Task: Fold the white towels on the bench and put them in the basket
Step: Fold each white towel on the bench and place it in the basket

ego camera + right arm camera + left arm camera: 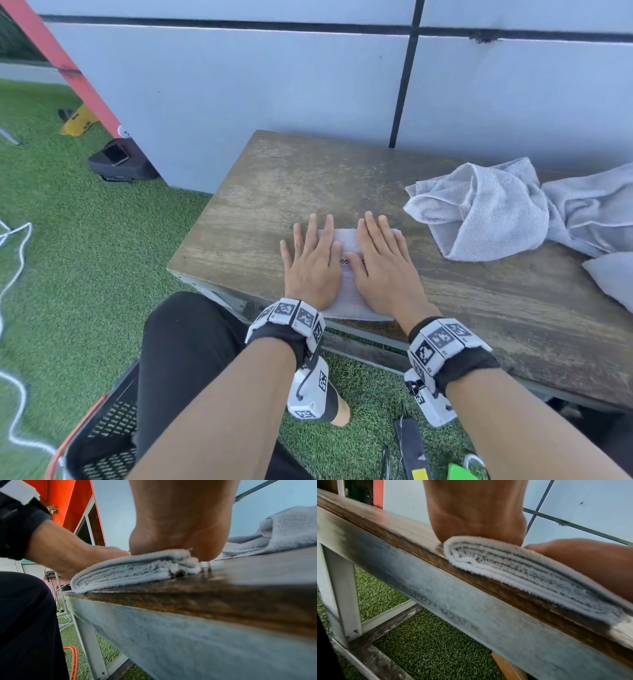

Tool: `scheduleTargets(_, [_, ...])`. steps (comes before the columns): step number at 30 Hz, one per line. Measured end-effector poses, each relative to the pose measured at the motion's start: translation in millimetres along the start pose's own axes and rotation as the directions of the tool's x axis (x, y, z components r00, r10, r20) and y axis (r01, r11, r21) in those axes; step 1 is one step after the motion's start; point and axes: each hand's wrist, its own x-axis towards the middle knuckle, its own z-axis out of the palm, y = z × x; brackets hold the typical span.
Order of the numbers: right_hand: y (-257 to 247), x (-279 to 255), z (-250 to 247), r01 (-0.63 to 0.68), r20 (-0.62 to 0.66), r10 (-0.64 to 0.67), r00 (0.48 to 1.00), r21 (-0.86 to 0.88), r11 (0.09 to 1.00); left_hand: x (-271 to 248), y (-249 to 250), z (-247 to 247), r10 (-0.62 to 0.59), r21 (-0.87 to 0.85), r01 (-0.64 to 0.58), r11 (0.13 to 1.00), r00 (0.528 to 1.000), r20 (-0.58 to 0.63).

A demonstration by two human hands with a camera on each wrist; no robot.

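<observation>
Bench (pixel 274 192): folded towel (pixel 346 240) lies beneath both hands' flat, outstretched fingers (pixel 320 233).

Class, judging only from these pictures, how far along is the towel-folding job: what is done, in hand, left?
Done: one towel lies folded in layers at the bench edge. In hand: the left hand and right hand press it flat, fingers straight. Left: it is not yet in the basket on the grass, whose contents are mostly hidden, and the crumpled towels farther right are unfolded.
</observation>
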Motion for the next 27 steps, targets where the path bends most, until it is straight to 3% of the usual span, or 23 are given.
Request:
scheduleTargets(9, [11, -9, -4, -0.058, 0.036, 0.053, 0.998, 0.145, 0.988, -6, -4, -2, -0.038, -0.052, 0.037, 0.998, 0.999, -0.006])
scheduleTargets(17, [27, -20, -17, -0.138, 0.059, 0.126, 0.99, 0.338, 0.931, -11, -17, -13, -0.053, -0.259, 0.045, 0.965, 0.998, -0.025])
scheduleTargets(27, [20, -36, -24, -0.251, 0.038, 0.258, 0.965, 0.405, 0.879, -20, -8, -35, -0.084, -0.305, 0.102, 0.947, 0.994, 0.072])
